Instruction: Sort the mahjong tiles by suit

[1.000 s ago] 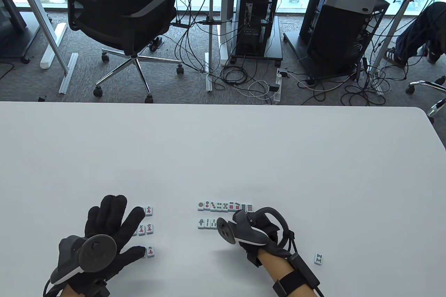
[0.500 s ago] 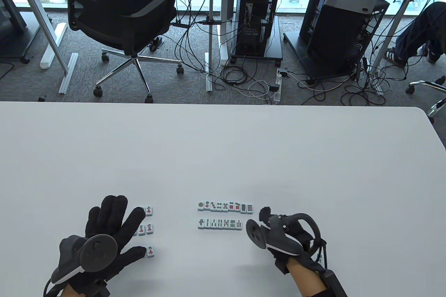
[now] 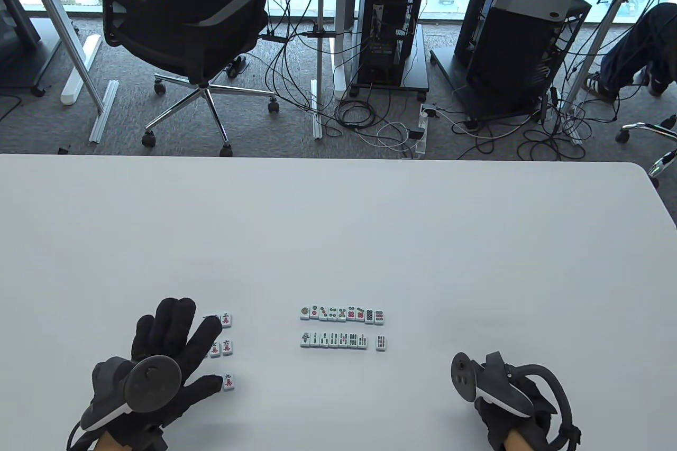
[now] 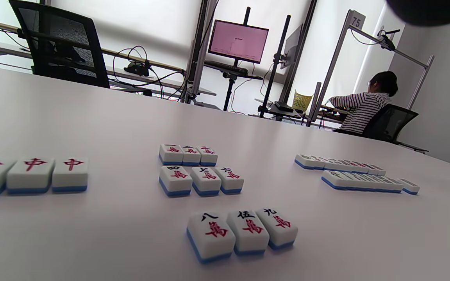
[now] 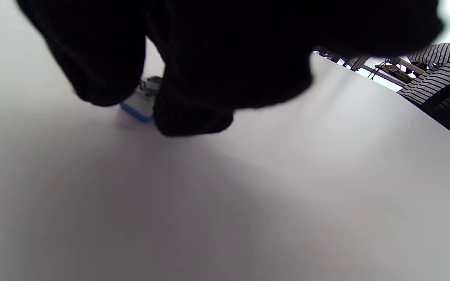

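Observation:
Two tile rows lie at mid-table: a dots row and below it a bamboo row, with a lone tile just right of the bamboo row. Character tiles sit in three small groups, partly under my left hand, which hovers flat with fingers spread. The left wrist view shows those groups and three red-dragon tiles. My right hand is at the near right. In the right wrist view its fingers pinch a blue-backed tile on the table.
The white table stretches far beyond the tiles. Past its far edge are an office chair, computer towers and floor cables. A seated person in a striped top is at the far right in the left wrist view.
My right hand pulled back from the bamboo row to the near right, leaving a lone tile beside that row. It now covers the loose green tile there. My left hand barely moved.

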The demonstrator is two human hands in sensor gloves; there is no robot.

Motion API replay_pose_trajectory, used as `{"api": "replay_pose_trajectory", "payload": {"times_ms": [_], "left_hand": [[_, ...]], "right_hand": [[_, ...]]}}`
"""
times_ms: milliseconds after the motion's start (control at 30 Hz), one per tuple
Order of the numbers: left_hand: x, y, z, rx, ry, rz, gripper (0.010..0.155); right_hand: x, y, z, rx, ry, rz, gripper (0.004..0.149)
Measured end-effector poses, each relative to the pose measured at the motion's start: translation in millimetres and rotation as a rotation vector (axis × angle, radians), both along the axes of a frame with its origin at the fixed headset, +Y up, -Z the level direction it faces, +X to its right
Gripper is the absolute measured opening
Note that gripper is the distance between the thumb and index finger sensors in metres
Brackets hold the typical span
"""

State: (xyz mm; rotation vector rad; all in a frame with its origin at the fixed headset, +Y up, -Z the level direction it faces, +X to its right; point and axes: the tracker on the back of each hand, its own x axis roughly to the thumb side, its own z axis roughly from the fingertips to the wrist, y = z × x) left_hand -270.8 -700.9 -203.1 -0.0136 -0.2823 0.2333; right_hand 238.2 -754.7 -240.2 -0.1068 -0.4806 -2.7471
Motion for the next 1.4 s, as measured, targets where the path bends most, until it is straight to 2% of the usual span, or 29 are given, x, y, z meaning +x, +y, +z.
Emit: {"api": "replay_pose_trajectory", "payload": {"times_ms": [100,267,433,567,667,867,1067,1400], "left_hand": [[0,0,0,-0.002,0.001,0.0,0.086],[0,0,-1,-0.008,0.004,0.001,0.086],[0,0,-1,-0.008,0.006,0.002,0.086],[-1,0,-1,-0.001,0.006,0.009,0.086],[-2,0,-1,0.0,0.007,0.014,0.086],[-4,1,-1,0.007,0.01,0.023,0.086],[-6,3,-1,0.017,0.011,0.033,0.086],[-8,3,0,0.032,0.006,0.04,0.086]], "right_hand": [[2,-7,0,-0.014,0.01,-0.01,0.067],[-4,-11,0,0.044,0.06,0.009,0.062],[-10,-12,-4,0.035,0.097,0.036,0.06],[-16,-9,-13,0.031,0.11,-0.012,0.06],[-34,-4,-21,0.084,0.134,-0.102,0.06],[-97,12,-37,0.218,0.333,-0.271,0.059],[-142,12,-52,0.239,0.429,-0.307,0.059],[-156,-3,-59,0.227,0.434,-0.25,0.058]]}}
